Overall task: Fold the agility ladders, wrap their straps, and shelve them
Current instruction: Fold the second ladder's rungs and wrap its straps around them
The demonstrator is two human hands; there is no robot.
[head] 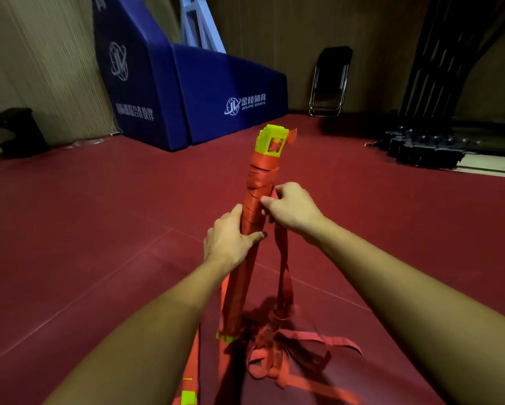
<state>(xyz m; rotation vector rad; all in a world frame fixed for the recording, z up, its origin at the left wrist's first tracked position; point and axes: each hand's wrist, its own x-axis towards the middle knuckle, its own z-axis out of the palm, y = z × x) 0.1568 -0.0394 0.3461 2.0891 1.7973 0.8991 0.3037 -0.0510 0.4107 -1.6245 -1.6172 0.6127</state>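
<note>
I am partway through the wrapping step: at mid-frame my left hand (pixel 230 238) is gripping the folded ladder (pixel 260 176), which is standing nearly upright on the floor (pixel 99 214), fingers (pixel 233 213) curled round it. My right hand (pixel 292 209) is pinching the strap (pixel 283 276) right against the wound turns. Much strap is lying loose at the lower centre, so I am judging that the next move calls for passing it taut round the ladder, turn after turn downward, before any shelving.

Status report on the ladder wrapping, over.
Left hand grips ladder bundle. Right hand pinches strap, wrapping unfinished. Rest of strap tangled on floor.
</note>
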